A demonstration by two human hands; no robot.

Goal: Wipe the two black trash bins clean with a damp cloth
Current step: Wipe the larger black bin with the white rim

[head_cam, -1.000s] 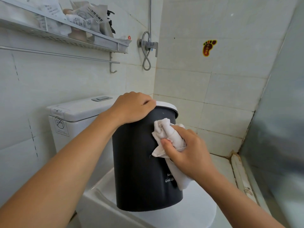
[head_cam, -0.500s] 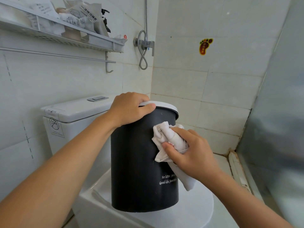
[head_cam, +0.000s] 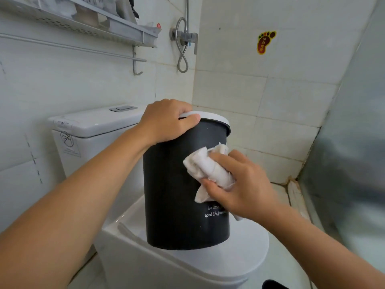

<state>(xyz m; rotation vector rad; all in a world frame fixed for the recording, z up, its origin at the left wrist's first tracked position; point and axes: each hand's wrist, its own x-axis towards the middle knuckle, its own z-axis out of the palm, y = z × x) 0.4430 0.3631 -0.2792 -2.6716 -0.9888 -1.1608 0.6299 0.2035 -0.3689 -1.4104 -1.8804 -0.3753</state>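
Black plastic trash bin (head_cam: 177,195), one item, white rim band, white lettering low on its side; stands upright on the closed toilet lid (head_cam: 239,257), in front of the cistern (head_cam: 93,126). Second bin: possibly the dark shape at the bottom edge — cannot tell.

Left hand (head_cam: 166,122): fingers curled over the rim, thumb on the outer wall, steadying the bin.

Right hand (head_cam: 241,184): gripping a bunched white cloth (head_cam: 208,170), pressed against the bin's upper side wall, above the lettering.

Step in hand, as judged: wiping the outer wall. To do it well — keep the rim grip firm so the bin does not slide on the smooth lid, work in overlapping strokes top to base, turn the bin to reach the far side, and refold the cloth to a fresh face.
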